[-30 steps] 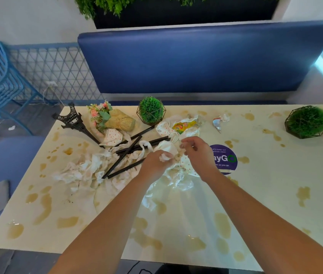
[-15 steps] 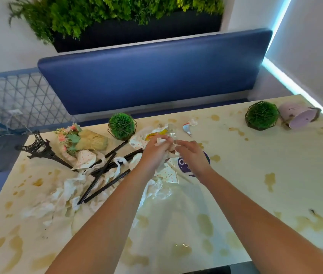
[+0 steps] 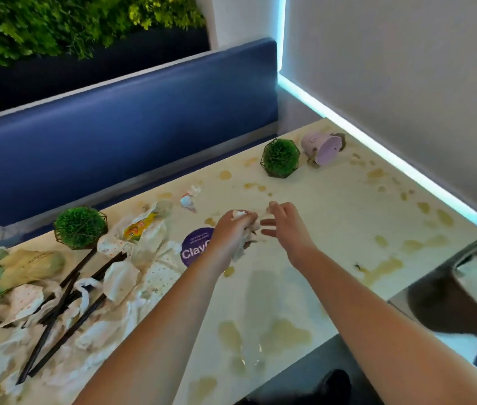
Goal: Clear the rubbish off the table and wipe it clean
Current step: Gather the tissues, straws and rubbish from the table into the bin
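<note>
My left hand (image 3: pixel 231 233) grips a wad of crumpled white paper (image 3: pixel 248 232) above the stained cream table (image 3: pixel 333 217). Just right of it, my right hand (image 3: pixel 285 229) hovers with fingers spread and straight, holding nothing. A heap of rubbish lies at the left: crumpled napkins (image 3: pixel 120 276), several black straws (image 3: pixel 65 325), a yellow wrapper (image 3: pixel 139 228) and a small sweet wrapper (image 3: pixel 189 197). Yellow-brown spill patches (image 3: pixel 287 334) dot the table.
Two green ball plants in wire frames (image 3: pixel 81 228) (image 3: pixel 280 157) stand on the table, with a tipped lilac pot (image 3: pixel 323 147) beyond. A flower bouquet (image 3: pixel 12 270) lies far left. A dark bin holding paper (image 3: pixel 471 290) sits at the right edge. A blue bench (image 3: pixel 120 124) lines the far side.
The view has swung right, bringing the bin into sight. My left hand has lifted the paper wad off the heap and moved right; my right hand has let go and spread its fingers.
</note>
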Available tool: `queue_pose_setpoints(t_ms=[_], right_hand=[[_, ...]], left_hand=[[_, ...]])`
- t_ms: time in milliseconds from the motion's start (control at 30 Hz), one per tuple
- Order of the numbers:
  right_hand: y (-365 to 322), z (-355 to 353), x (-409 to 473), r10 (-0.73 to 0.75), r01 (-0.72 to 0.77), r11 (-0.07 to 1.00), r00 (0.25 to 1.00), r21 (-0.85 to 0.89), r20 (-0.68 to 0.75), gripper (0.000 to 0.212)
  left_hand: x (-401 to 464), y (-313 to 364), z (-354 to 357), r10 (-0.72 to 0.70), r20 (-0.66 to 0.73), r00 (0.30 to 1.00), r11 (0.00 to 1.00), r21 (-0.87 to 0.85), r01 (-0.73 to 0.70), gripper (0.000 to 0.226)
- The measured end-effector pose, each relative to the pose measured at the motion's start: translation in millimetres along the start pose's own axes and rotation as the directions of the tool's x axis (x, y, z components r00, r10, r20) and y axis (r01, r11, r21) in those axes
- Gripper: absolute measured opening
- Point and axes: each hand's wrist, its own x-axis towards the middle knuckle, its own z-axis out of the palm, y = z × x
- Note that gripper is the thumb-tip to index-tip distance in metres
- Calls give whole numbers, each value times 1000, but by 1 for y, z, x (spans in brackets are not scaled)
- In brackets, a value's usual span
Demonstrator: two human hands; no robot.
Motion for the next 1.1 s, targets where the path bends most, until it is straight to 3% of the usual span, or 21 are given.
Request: queue_pose_setpoints(t_ms=[67,167,300,433,567,700,800,900,1033,1100], right_hand=[[-5,-29,3,12,-5,991,999,130,-47,10],[-4,-80,11,-3,35,982,986,186,-165,17],[1,-153,21,23,2,997,957,83,-291,19],[14,-219,28,47,-74,995,935,-64,-350,33],[31,-274,21,100,-155,982,912,-108,-397,20],[51,-334,10,158,-246,960,866,-130,-475,23],[62,-373,6,126,-299,912,855,-280,-503,10],[77,-407,9,89,-322,832,881,-451,-464,10],[111,-444,20,119,-412,693,874,-591,-470,10],[126,-457,26,148,-435,609,884,-663,-444,13]], left_hand=[[-1,2,29,-2,66,998,1000,23,1,13],[3,0,75,-22,118,993,1000,10,21,9],[10,0,143,-42,164,986,999,-1,43,15],[13,-5,209,-3,245,970,978,204,-49,27],[10,-12,267,-3,327,945,921,369,-124,35],[2,-19,322,-31,402,915,852,490,-186,41],[-2,-21,357,-103,452,886,927,367,-80,20],[5,-33,389,-93,475,875,966,256,-36,31],[19,-56,413,-74,471,879,910,392,-134,31],[23,-64,421,-89,488,869,896,420,-144,13]])
